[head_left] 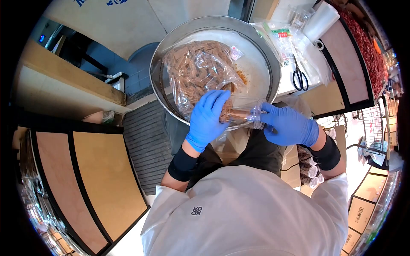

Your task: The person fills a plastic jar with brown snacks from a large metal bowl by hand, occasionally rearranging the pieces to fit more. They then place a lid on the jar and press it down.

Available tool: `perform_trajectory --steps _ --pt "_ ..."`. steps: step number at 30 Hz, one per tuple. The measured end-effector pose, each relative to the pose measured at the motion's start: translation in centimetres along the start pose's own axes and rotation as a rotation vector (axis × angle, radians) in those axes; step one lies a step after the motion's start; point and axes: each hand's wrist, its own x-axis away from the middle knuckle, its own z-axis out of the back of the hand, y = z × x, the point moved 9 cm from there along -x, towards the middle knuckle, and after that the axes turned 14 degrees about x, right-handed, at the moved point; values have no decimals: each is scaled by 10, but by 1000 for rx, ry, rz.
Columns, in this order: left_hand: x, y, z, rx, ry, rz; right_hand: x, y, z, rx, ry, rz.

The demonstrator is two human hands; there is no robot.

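A large round metal pan stands before my knees. Inside it lies a clear plastic bag full of brown strip-like pieces, with orange-brown crumbs beside it. My left hand, in a blue glove, has its fingers closed at the bag's near edge, by the mouth of a clear plastic jar. The jar lies on its side over the pan's near rim, with some brown pieces in it. My right hand, also blue-gloved, grips the jar's right end.
Black-handled scissors, plastic bags and a plastic roll lie on the white surface at right. Filled jars stand low beside my right leg. Panelled cabinets flank both sides; a wire basket is far right.
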Motion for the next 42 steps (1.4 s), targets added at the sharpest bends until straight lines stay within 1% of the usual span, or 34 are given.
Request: perform_trajectory --steps 1,3,4,6,10,12,13,15,16,19,21,25,30,33,34,36,37,39,40,42 --pt "0 -1 0 16 -5 14 0 0 0 1 0 1" --pt "0 -2 1 24 5 17 1 1 9 23 83 13" --pt "1 -2 2 33 12 21 0 0 7 20 81 15" --pt "1 -3 2 29 15 21 2 4 12 70 170 -26" --pt "2 -4 2 26 20 33 6 7 0 123 162 -53" --pt "3 -6 2 24 36 28 7 9 -2 -31 159 -87" --pt "4 -6 3 23 48 20 6 9 -4 -32 158 -87" --pt "3 -5 4 4 34 2 3 2 -14 -171 79 -21" --pt "2 -3 3 -15 19 -16 1 -3 -14 -171 79 -21" --pt "1 -1 1 29 14 -29 1 -12 -11 -142 106 -42" --pt "3 -2 3 30 31 -6 7 0 -3 -69 206 -150" --pt "4 -1 3 12 32 21 12 10 -16 -120 142 -145" --pt "4 -3 3 29 30 44 14 11 -7 -76 274 -126" --pt "4 -3 3 30 40 33 12 6 -4 -93 283 -105" --pt "4 -3 4 31 43 30 11 5 -2 -93 283 -104" --pt "4 -2 3 14 36 21 5 -2 -15 29 87 -72" --pt "4 -1 2 -2 30 11 5 -1 -15 28 87 -71" --pt "5 -1 2 17 22 0 3 -5 -16 43 98 10" --pt "5 -1 1 37 16 -13 2 -2 -16 43 99 9" --pt "7 -2 -1 25 3 -12 0 -1 -17 -11 92 38"
